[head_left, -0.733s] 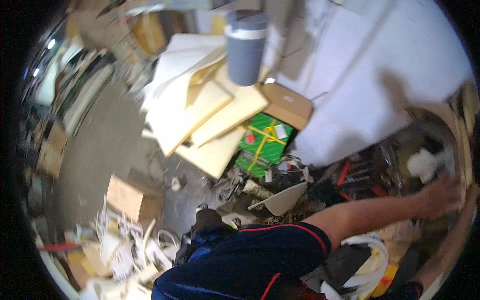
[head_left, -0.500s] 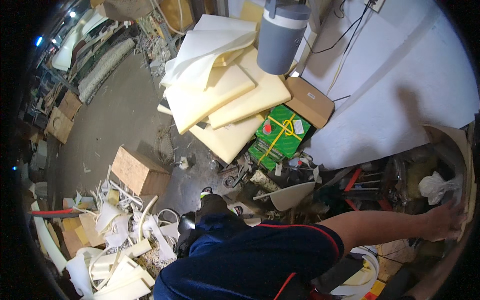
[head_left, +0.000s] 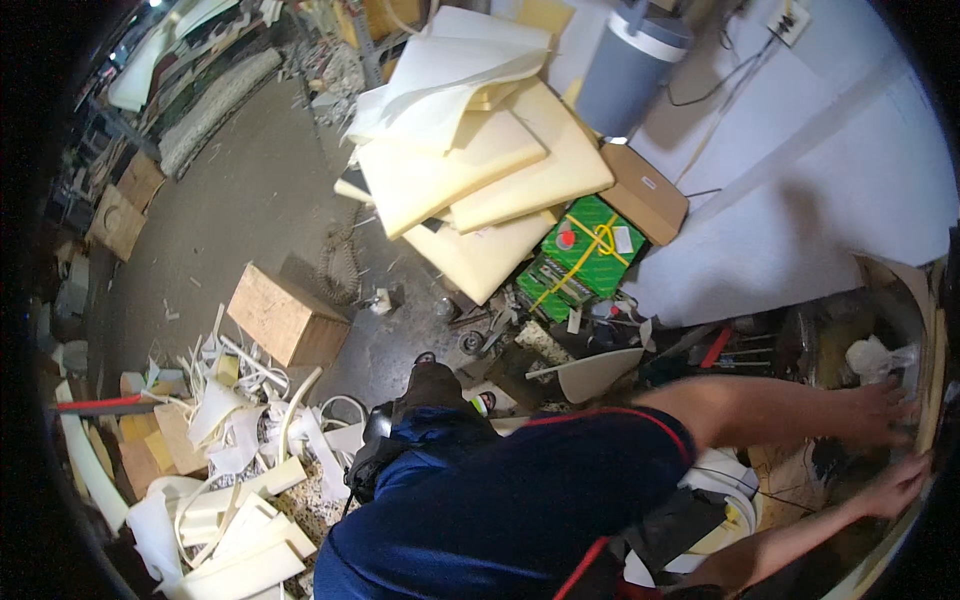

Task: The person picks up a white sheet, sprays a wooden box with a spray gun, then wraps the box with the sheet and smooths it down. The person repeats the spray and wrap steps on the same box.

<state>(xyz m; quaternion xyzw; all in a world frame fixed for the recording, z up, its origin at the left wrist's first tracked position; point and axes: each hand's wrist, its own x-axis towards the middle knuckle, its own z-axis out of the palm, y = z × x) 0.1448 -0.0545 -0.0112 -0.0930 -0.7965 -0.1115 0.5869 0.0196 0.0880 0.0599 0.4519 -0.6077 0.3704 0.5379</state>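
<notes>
At the right side, my left hand (head_left: 882,410) reaches over to a curved, pale-edged board (head_left: 934,370). Its fingers look spread, somewhat smeared by motion, and nothing shows in them. Just below it my right hand (head_left: 903,484) has its fingers bent together on the edge of the same board; most of the fingertips are hidden. A crumpled clear plastic bag (head_left: 868,357) lies close beyond my left hand. The far side of the board runs into the dark rim of the picture.
Yellow foam slabs (head_left: 465,180) are piled ahead, beside a grey cooler jug (head_left: 630,75), a green box (head_left: 590,258) and a brown carton (head_left: 645,195). A wooden box (head_left: 285,315) stands on the floor left of my feet. Foam offcuts (head_left: 235,540) lie heaped at lower left.
The view has shifted, so the foam and boxes sit further up and right. My left hand has drawn back slightly from the board's edge. My right hand and forearm have come into clear view.
</notes>
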